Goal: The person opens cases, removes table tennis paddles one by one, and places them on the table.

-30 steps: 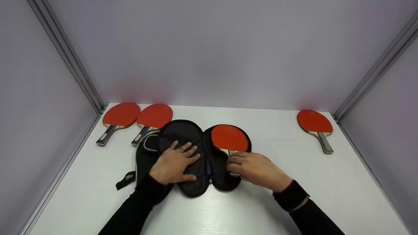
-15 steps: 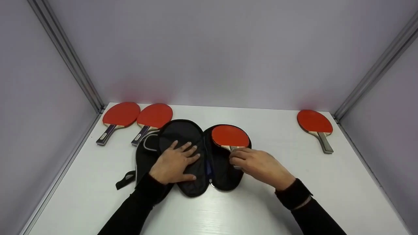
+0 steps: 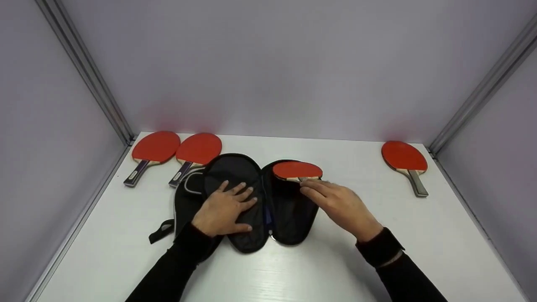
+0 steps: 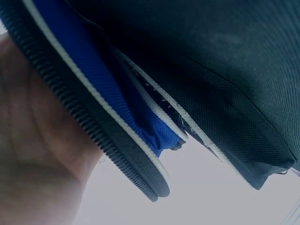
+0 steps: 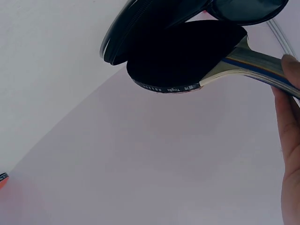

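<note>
A black zip-up paddle case (image 3: 293, 218) lies unfolded on the white table, its two halves side by side. My left hand (image 3: 222, 212) rests on the left half with its fingers spread. In the left wrist view the zipper edge (image 4: 82, 122) and blue lining (image 4: 89, 61) show beside that hand. Over the right half, my right hand (image 3: 340, 205) grips a table tennis paddle (image 3: 297, 170) by its handle, red face up. The blade is tilted, with the handle end raised. From the right wrist view, the paddle's black underside (image 5: 178, 56) and striped handle (image 5: 260, 65) are visible.
Two red paddles lie at the back left, the outer paddle (image 3: 156, 147) and the inner paddle (image 3: 199, 149) partly behind the case. Another red paddle (image 3: 405, 157) lies at the back right. A black strap (image 3: 161, 231) sticks out left of the case. Pale walls enclose the table.
The right hand has lifted the paddle's handle end up and away from the case, tipping the blade flatter to the view. The left hand stays in place.
</note>
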A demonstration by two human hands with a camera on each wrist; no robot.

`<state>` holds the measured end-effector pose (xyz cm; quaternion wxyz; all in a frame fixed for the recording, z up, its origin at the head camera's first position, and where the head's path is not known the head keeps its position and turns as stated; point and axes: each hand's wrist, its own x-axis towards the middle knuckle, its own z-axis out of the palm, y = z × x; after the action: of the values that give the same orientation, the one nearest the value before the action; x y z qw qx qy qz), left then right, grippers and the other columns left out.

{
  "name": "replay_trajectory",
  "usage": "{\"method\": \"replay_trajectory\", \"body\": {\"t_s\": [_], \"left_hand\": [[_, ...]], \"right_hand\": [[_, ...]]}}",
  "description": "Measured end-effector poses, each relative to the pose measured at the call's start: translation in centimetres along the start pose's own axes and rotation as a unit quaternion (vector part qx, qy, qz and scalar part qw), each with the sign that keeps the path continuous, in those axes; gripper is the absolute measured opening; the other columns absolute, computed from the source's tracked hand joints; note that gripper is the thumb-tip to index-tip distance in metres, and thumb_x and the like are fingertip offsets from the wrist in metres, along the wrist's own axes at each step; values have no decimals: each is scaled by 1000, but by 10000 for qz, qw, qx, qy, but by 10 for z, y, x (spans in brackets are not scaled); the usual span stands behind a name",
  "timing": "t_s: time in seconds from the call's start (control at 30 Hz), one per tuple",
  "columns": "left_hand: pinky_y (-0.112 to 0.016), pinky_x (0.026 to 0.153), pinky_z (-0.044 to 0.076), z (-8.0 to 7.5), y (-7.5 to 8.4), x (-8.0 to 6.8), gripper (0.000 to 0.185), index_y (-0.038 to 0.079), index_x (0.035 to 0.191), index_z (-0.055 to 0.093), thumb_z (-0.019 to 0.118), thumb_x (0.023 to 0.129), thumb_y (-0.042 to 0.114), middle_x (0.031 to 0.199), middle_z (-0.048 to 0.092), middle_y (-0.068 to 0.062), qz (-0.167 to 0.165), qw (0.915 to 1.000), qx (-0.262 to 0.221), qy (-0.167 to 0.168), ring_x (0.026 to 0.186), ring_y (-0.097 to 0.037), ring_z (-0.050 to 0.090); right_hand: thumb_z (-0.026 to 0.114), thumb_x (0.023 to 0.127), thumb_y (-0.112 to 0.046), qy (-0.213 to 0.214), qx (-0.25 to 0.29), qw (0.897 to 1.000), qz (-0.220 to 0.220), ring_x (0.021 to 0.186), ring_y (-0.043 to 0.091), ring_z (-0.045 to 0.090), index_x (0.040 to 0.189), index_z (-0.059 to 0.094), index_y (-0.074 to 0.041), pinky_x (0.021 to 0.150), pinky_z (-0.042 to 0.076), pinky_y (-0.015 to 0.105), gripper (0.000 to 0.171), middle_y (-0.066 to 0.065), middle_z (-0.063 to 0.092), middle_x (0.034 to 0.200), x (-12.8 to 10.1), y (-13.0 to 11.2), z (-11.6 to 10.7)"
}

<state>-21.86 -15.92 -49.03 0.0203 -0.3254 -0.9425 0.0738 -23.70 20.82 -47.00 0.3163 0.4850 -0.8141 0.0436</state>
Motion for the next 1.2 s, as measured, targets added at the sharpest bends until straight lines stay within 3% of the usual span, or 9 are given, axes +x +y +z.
{"method": "replay_trajectory", "body": {"t_s": [0.17, 0.33, 0.73, 1.2], "left_hand": [[-64, 142, 44, 0, 1, 1, 81, 24, 169, 67, 79, 104, 70, 180, 60, -5, -45, 10000, 10, -55, 173, -31, 52], [-64, 142, 43, 0, 1, 1, 81, 23, 169, 67, 80, 104, 70, 181, 59, -5, -57, 9999, -16, -83, 174, -31, 51], [-66, 141, 43, 0, 0, 1, 81, 22, 168, 67, 80, 103, 69, 181, 59, -6, -30, 10000, -52, -75, 173, -32, 52], [-65, 141, 44, 0, 1, 0, 81, 22, 167, 68, 81, 103, 68, 179, 61, -7, -25, 10000, -72, 2, 172, -32, 53]], "right_hand": [[92, 91, 10, 480, -205, 9981, 318, 115, 31, 88, 133, 80, -3, 93, 75, 43, 46, 14, 85, 138, -1, 4, -2], [93, 92, 9, 681, -350, 9960, 464, 111, 31, 88, 130, 81, -2, 91, 75, 42, 41, 13, 86, 135, -2, 8, -5], [94, 93, 7, 876, -336, 9923, 804, 109, 33, 89, 129, 82, -3, 90, 75, 45, 39, 17, 87, 130, -3, 19, -17], [94, 92, 8, 934, -369, 9817, 1619, 109, 37, 89, 126, 82, -4, 92, 75, 50, 38, 18, 89, 126, -21, 52, -25]]}}
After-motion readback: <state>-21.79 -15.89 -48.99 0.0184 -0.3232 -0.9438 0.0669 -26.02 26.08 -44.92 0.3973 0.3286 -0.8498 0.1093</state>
